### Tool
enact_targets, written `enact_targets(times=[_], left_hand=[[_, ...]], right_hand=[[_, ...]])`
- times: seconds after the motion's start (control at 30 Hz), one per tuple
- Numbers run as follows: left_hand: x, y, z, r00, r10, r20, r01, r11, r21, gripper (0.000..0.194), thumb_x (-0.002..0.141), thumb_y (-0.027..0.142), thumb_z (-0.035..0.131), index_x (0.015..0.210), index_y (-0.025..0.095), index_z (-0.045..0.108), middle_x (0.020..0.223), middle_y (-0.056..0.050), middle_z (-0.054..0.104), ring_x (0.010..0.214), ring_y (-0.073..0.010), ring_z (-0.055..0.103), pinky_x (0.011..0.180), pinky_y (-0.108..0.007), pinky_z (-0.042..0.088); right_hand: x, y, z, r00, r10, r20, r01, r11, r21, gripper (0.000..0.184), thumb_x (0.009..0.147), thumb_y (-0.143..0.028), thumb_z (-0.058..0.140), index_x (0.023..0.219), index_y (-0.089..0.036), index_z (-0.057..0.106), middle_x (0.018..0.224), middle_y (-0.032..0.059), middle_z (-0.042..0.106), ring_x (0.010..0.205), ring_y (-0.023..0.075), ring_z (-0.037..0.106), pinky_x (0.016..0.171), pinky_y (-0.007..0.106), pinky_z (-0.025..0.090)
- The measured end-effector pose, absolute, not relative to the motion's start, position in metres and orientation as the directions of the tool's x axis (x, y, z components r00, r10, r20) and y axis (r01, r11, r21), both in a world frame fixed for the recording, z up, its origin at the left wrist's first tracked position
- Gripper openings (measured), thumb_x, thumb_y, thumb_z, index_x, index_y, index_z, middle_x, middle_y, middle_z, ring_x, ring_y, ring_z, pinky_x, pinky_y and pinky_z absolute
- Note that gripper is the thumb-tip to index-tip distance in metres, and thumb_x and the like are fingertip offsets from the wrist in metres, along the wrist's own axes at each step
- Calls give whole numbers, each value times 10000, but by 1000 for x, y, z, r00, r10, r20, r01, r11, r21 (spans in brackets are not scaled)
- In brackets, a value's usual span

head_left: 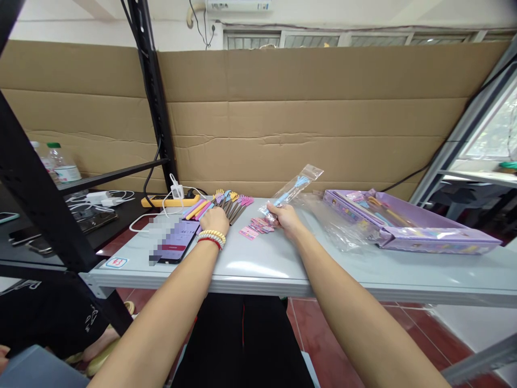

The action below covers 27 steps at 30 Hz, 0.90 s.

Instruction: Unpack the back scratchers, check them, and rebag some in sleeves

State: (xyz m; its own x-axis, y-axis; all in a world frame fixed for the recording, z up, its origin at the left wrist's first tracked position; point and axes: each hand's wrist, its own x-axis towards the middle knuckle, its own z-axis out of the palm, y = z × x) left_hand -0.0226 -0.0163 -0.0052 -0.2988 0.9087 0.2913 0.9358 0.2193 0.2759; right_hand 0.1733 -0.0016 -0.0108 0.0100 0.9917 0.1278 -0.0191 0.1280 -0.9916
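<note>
My right hand (pixel 285 219) grips the lower end of a clear plastic bag (pixel 313 171). Inside the bag lies a light blue back scratcher (pixel 287 194), its hand-shaped end toward the top. My left hand (pixel 215 220), with beaded bracelets at the wrist, is over a row of back scratchers (pixel 238 207) with coloured handles and metal rods. Its fingers are turned away and hidden, so a hold on any of them does not show. Between my hands, several small pink printed cards (pixel 258 226) lie on the white table (pixel 258 264).
A phone (pixel 176 243) lies left of my left hand, near a yellow power strip (pixel 169 201) with white cables. On the right are loose clear bags (pixel 343 226) and an open purple box (pixel 440 238). Cardboard (pixel 323 118) stands behind; a black post (pixel 151 91) rises at left.
</note>
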Motion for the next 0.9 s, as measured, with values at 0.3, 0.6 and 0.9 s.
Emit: enact_targets(times=[0.3,0.6,0.9], left_hand=[[-21,-19,-5,-288,907,309,939,204,275,385,789,209,543,1123,18,572,1131,-262,552,986,-292,624,804,-355,494],[-24,-14,-10,-275,926,258,934,193,301,397,804,263,506,1131,55,591,1173,-251,534,934,-281,640,786,-344,503],[-24,-19,-3,-242,950,197,931,170,323,365,795,249,513,1082,58,633,1091,-243,626,1054,-300,606,844,-350,493]], right_hand=[[173,-2,-11,20,992,126,15,126,-992,403,651,-471,712,553,-188,442,379,-48,366,345,66,285,351,226,207],[174,1,-13,18,990,143,41,143,-989,352,656,-436,697,584,-183,463,416,-48,399,353,66,315,362,227,234],[173,0,-12,-41,990,135,64,137,-988,356,619,-454,702,571,-177,485,395,-51,398,357,68,316,373,221,242]])
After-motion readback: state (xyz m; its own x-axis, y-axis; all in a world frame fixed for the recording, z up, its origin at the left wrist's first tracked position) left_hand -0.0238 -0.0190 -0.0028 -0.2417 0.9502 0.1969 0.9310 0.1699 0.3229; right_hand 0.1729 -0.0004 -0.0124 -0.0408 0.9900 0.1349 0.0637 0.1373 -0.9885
